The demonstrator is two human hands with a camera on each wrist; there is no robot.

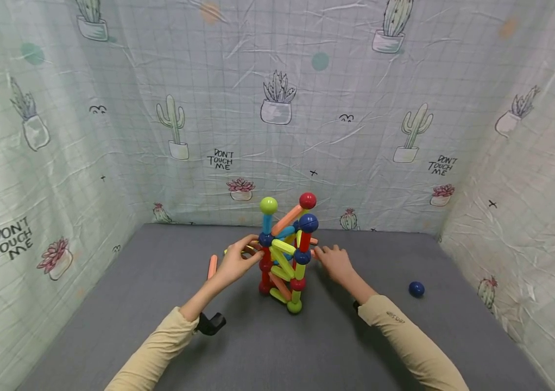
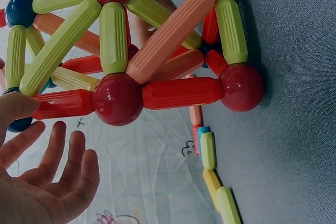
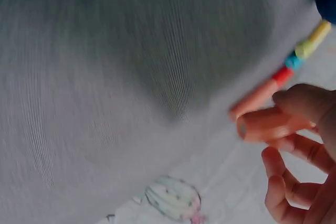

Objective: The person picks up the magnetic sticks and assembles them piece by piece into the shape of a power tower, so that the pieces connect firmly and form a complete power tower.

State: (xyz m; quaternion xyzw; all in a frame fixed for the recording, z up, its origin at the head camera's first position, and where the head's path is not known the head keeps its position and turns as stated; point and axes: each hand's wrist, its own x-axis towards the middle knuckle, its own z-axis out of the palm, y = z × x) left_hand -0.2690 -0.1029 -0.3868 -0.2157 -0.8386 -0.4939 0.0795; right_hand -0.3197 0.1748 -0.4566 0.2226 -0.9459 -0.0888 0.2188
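A tower of magnetic rods and balls (image 1: 283, 247) stands on the grey table between both hands. My left hand (image 1: 236, 262) is at its left side. In the left wrist view the thumb and index finger pinch the tower at a blue ball (image 2: 20, 123), beside the end of a red rod (image 2: 65, 103); the other fingers are spread. On the tower's right side is my right hand (image 1: 338, 264). It pinches a short orange rod (image 3: 262, 124) between thumb and fingers, as the right wrist view shows. The rod's near end points away from the fingers.
Behind the tower, several loose rods (image 2: 208, 150) lie in a line on the table (image 1: 267, 358). An orange rod (image 1: 212, 266) lies left of the tower, and a dark blue ball (image 1: 416, 289) far right. A patterned curtain (image 1: 297, 152) hangs around the table's back and sides.
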